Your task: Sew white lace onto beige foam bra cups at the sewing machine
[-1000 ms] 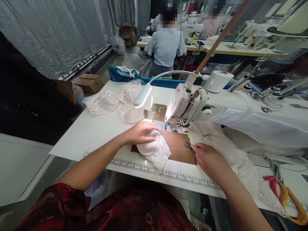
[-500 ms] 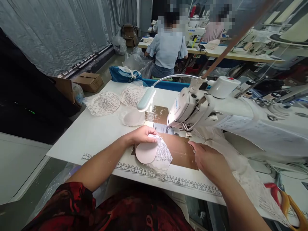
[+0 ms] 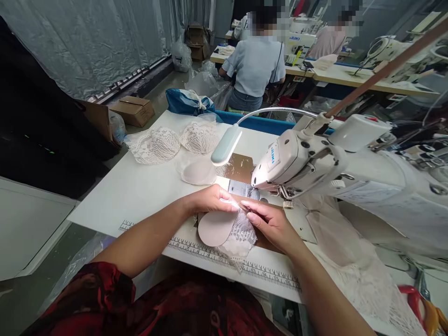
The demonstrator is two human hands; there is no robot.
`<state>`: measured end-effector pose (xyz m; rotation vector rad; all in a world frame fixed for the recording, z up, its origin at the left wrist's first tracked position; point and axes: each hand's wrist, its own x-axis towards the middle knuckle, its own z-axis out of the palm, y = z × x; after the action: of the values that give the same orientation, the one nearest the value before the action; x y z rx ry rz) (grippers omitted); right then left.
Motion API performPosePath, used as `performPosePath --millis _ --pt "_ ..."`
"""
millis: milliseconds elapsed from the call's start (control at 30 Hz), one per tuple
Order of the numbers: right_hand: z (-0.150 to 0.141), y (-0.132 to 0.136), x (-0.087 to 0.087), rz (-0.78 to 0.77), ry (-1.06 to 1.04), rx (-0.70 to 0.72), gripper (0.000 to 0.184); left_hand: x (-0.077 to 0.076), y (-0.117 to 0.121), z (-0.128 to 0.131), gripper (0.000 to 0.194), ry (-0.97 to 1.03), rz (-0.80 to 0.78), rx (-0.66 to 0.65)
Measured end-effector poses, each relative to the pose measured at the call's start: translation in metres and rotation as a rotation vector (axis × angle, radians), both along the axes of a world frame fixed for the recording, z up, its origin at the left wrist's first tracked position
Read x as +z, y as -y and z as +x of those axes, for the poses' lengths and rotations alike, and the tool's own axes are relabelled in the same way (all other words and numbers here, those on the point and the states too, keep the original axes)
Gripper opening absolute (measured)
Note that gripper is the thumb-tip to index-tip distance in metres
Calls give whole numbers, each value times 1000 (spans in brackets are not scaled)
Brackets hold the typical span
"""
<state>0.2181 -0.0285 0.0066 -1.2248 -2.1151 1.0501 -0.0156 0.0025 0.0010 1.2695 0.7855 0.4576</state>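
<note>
A beige foam cup [image 3: 214,228] with white lace [image 3: 242,233] lies on the brown plate in front of the sewing machine [image 3: 315,161]. My left hand [image 3: 210,199] pinches the cup's upper edge. My right hand [image 3: 269,222] rests beside it on the lace, fingers closed on the same edge, with small snips partly showing between its fingers. Both hands sit just in front of the needle area [image 3: 283,193].
Lace cups [image 3: 154,144] and a plain cup [image 3: 198,171] lie at the table's far left. A gooseneck lamp [image 3: 227,144] hangs over the work. Orange-handled scissors [image 3: 425,310] and lace fabric [image 3: 371,275] lie at right. Other people sit at tables behind.
My right hand has moved left from the brown plate to the cup and lace, meeting my left hand. The left hand stayed on the cup.
</note>
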Motion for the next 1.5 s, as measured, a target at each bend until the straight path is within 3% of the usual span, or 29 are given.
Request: performPosePath --millis 167,467,767,1033,1167,1300,1367,1433,1500 --pt "-4 3 -8 -124 -103 3 33 -1 -1 4 36 -12 10 -24" --pt "-11 6 -4 -113 -130 -10 18 0 -2 9 37 -27 47 -116" --pt "-2 2 -12 -257 -221 19 22 -1 1 7 36 -88 19 -74" --pt "-16 5 1 -147 -112 23 17 -2 1 12 34 -87 53 -131" --pt "-16 5 -2 -122 -72 -6 18 -3 1 12 37 -112 83 -137" --pt "-13 2 -14 -276 -235 -60 21 -5 2 14 31 -119 40 -114" --pt "-14 2 -18 -351 -306 -73 31 -5 1 14 28 -89 54 -107" --pt "-15 2 -17 -349 -268 -37 39 -3 -1 11 26 -67 93 -146" --pt "-14 2 -14 -292 -151 -6 28 1 -5 4 30 -81 143 -230"
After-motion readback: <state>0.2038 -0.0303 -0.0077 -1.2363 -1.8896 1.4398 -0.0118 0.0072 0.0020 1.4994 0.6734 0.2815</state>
